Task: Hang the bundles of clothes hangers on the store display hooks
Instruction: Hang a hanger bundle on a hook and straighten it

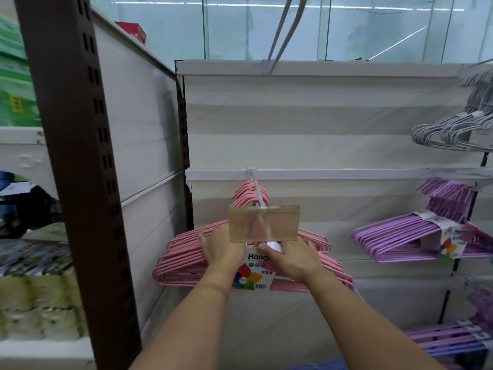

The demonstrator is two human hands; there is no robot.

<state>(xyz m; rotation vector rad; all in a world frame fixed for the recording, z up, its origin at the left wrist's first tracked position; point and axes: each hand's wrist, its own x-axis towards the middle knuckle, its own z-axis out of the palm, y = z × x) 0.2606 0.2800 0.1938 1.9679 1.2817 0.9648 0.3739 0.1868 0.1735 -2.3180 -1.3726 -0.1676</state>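
Note:
Several bundles of pink hangers [181, 260] hang from a white display hook [258, 193] on the middle rail, their hook ends stacked along its prong. A clear price tag holder [264, 222] hangs at the hook's tip. My left hand [221, 249] grips the front bundle left of its paper label [254, 276]. My right hand [293, 259] holds the same bundle on the right, thumb on the label's top. Both hands sit just below the tag holder.
Purple hanger bundles [400, 236] hang to the right, grey ones [453, 129] above them, more purple ones [448, 340] lower right. An empty hook [277, 36] juts from the top rail. A brown slotted upright [77, 169] and stocked shelves stand on the left.

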